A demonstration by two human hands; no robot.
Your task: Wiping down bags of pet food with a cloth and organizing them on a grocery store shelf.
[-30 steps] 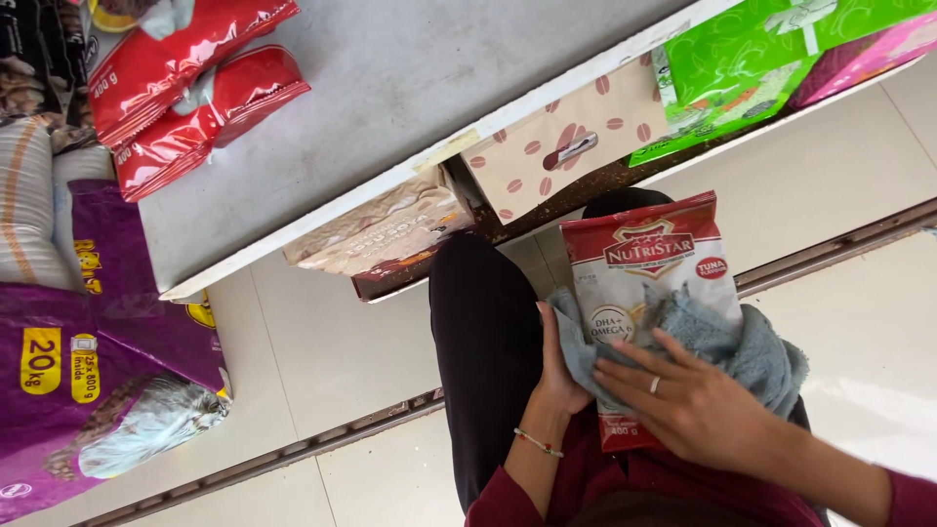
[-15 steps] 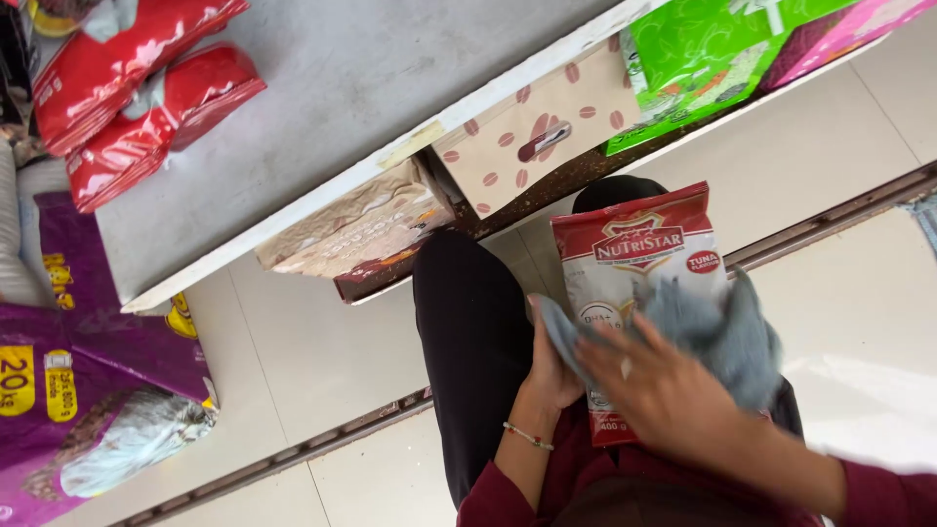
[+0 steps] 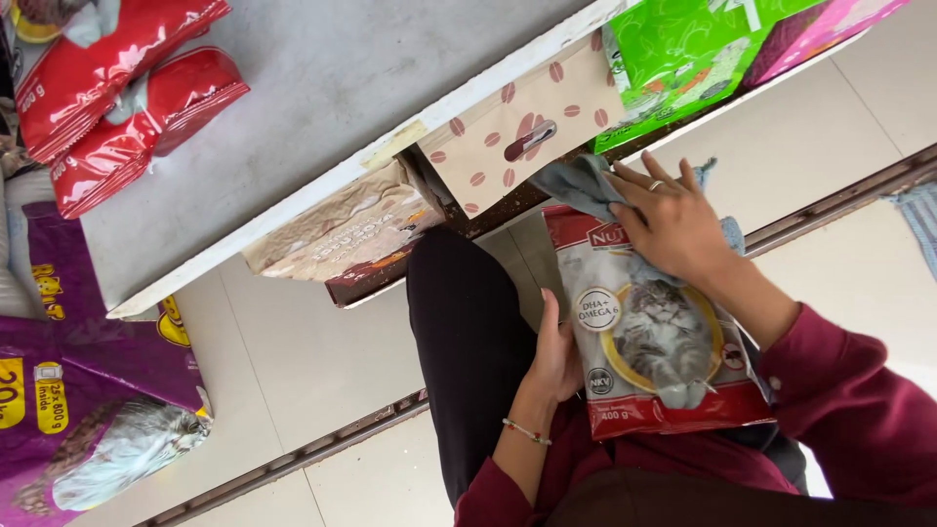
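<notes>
Cat food pouch [image 3: 656, 337], red and silver with a cat photo on the front, sits on the person's lap, front side up toward the camera. Its long axis runs from the shelf end down toward the body, leaning a bit to the right as it comes closer, with the top edge pointing at the grey shelf [image 3: 322, 88] and the red bottom strip nearest the waist.

Big stuff around it: purple cat food sack [image 3: 68, 390] on the floor at left, red bags [image 3: 127, 88] up on the shelf, green bag [image 3: 683, 59] at top right, and a beige box with brown bean shapes [image 3: 517, 122] tucked under the shelf edge.

Right hand [image 3: 678, 220] lies flat with fingers spread, pressing a grey cloth [image 3: 581, 185] onto the pouch's top end. Left hand [image 3: 556, 351] is loosely curled against the pouch's left edge, steadying it, thumb side up. Ring [image 3: 656, 184] on a right finger, beaded bracelet [image 3: 527, 431] on the left wrist.
</notes>
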